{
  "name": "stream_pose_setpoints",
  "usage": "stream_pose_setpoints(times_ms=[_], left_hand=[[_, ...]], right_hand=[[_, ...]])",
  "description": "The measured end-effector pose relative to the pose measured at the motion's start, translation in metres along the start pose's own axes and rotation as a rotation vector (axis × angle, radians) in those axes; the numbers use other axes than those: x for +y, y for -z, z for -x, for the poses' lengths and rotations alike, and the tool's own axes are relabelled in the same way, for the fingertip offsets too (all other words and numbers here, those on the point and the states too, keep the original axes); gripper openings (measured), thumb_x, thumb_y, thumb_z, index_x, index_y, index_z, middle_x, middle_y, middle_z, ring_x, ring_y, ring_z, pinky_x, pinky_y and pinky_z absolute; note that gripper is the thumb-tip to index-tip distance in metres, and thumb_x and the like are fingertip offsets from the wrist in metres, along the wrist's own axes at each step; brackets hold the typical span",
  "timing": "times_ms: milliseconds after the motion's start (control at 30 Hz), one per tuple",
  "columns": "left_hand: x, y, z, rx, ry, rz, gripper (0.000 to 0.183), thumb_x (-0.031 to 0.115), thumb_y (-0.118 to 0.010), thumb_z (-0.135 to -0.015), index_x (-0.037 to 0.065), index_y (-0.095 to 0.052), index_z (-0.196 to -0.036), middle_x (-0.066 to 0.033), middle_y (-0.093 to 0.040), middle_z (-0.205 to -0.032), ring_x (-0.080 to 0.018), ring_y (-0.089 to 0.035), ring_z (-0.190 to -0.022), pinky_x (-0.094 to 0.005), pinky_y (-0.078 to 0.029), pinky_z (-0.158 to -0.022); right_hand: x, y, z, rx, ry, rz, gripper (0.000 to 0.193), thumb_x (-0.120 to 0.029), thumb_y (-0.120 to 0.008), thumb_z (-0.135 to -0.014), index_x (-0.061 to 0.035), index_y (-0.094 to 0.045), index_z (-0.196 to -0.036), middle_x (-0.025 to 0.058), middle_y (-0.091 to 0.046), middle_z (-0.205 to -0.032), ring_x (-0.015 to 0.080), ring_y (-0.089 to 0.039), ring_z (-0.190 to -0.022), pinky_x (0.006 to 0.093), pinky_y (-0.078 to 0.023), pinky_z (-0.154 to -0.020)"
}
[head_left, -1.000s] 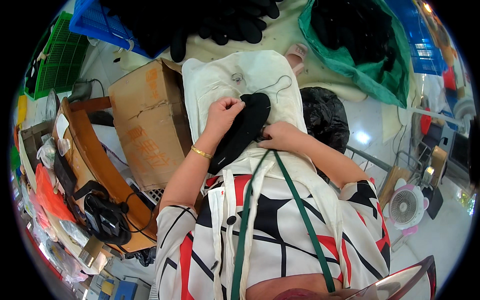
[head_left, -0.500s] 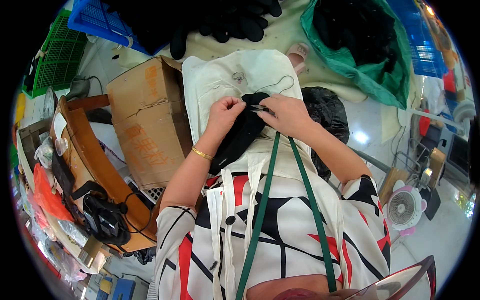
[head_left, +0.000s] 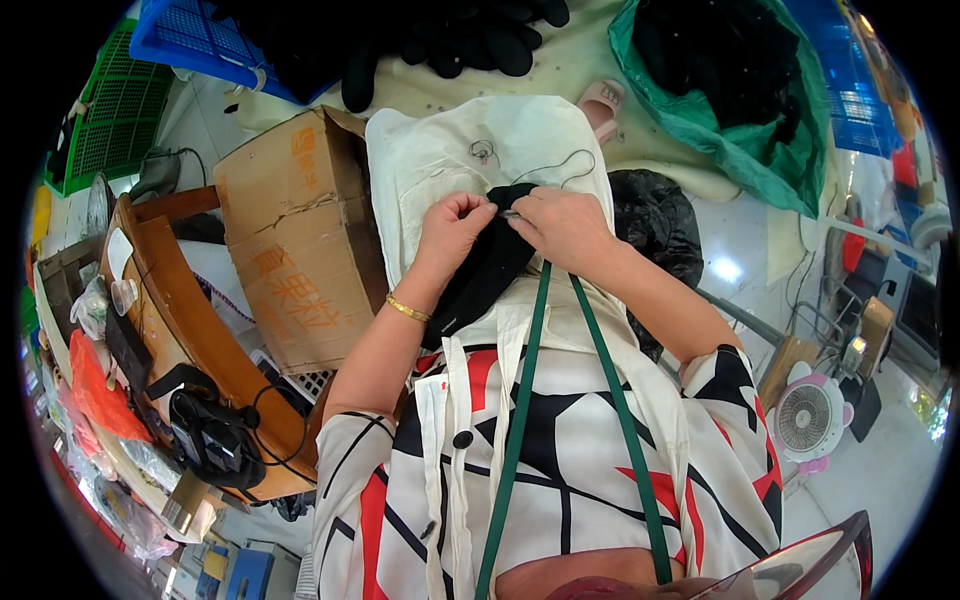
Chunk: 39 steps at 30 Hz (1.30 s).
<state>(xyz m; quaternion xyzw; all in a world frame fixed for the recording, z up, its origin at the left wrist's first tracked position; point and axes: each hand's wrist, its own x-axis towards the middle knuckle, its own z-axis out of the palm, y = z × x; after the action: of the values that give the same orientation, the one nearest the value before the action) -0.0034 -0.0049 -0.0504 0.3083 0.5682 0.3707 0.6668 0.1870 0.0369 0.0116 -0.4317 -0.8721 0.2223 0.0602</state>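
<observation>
A long black sock (head_left: 478,278) lies slantwise over the white cloth (head_left: 420,150) on my lap. My left hand (head_left: 452,228) pinches its upper end between thumb and fingertips. My right hand (head_left: 568,228) is closed around small metal thread snips (head_left: 508,213), mostly hidden in the fingers, with the tip against the sock. Both hands sit close together at that end. A green cord (head_left: 525,420) runs from around my neck down to the right hand. Loose dark thread (head_left: 572,160) curls on the cloth just beyond the hands.
A cardboard box (head_left: 290,250) stands at my left, beside a wooden chair (head_left: 215,350) holding a black bag (head_left: 215,435). Ahead lie a heap of black pieces (head_left: 490,45) and a green sack (head_left: 625,85) of more. At right are a black plastic bag (head_left: 655,225) and a small fan (head_left: 808,418).
The snips' blades, plainly seen apart before, now show only a small tip at the sock as the right fingers have closed. The left hand keeps its pinch nearly in place.
</observation>
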Motion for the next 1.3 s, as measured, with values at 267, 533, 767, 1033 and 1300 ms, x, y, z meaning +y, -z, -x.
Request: stream_pose_setpoints(times_ms=[267, 533, 767, 1033, 1300], left_hand=[[0.01, -0.002, -0.002, -0.018, -0.135, 0.029, 0.011, 0.015, -0.071, -0.087, 0.006, -0.067, -0.09, 0.0023, -0.06, -0.077, -0.007, -0.054, -0.07, -0.0228, -0.042, -0.06], [0.021, -0.002, 0.029, -0.211, -0.604, -0.855, 0.013, 0.015, -0.066, -0.085, 0.005, -0.067, -0.094, -0.0108, -0.066, -0.09, -0.0267, -0.064, -0.081, -0.0338, -0.05, -0.069], [0.016, -0.011, 0.046, 0.006, -0.157, -0.689, 0.033, 0.032, -0.059, -0.092, -0.001, -0.065, -0.091, -0.0191, -0.064, -0.074, -0.0296, -0.065, -0.069, -0.0382, -0.049, -0.064], [0.021, -0.018, 0.035, -0.145, 0.31, 0.337, 0.015, 0.024, -0.058, -0.096, 0.009, -0.064, -0.096, 0.0043, -0.059, -0.081, -0.0075, -0.053, -0.072, -0.0217, -0.043, -0.066], [0.027, -0.02, 0.033, 0.158, 0.233, 0.435, 0.022, 0.027, -0.058, -0.097, 0.01, -0.062, -0.083, 0.0003, -0.059, -0.073, -0.0108, -0.054, -0.064, -0.0258, -0.042, -0.058]], right_hand=[[-0.012, 0.038, 0.016, -0.05, -0.008, -0.042, 0.027, -0.03, -0.068, -0.082, -0.0097, -0.063, -0.1, 0.008, -0.061, -0.089, 0.0281, -0.065, -0.079, 0.039, -0.051, -0.062], [0.044, 0.004, 0.046, -0.037, 0.039, 0.022, 0.021, -0.019, -0.067, -0.084, -0.0053, -0.061, -0.098, 0.0113, -0.062, -0.083, 0.0316, -0.065, -0.075, 0.0395, -0.051, -0.062], [0.07, 0.021, 0.052, 0.038, -0.385, -0.582, 0.012, -0.017, -0.059, -0.09, -0.0108, -0.062, -0.101, 0.012, -0.065, -0.071, 0.0288, -0.065, -0.064, 0.0357, -0.05, -0.063], [0.023, 0.021, 0.012, 0.198, 0.378, -0.154, 0.016, -0.017, -0.067, -0.078, -0.0069, -0.061, -0.089, 0.009, -0.059, -0.081, 0.0287, -0.06, -0.081, 0.039, -0.051, -0.065], [-0.02, -0.008, 0.012, 0.441, 0.51, -0.293, 0.012, -0.017, -0.065, -0.077, -0.0112, -0.055, -0.074, 0.006, -0.052, -0.068, 0.0255, -0.055, -0.066, 0.037, -0.047, -0.056]])
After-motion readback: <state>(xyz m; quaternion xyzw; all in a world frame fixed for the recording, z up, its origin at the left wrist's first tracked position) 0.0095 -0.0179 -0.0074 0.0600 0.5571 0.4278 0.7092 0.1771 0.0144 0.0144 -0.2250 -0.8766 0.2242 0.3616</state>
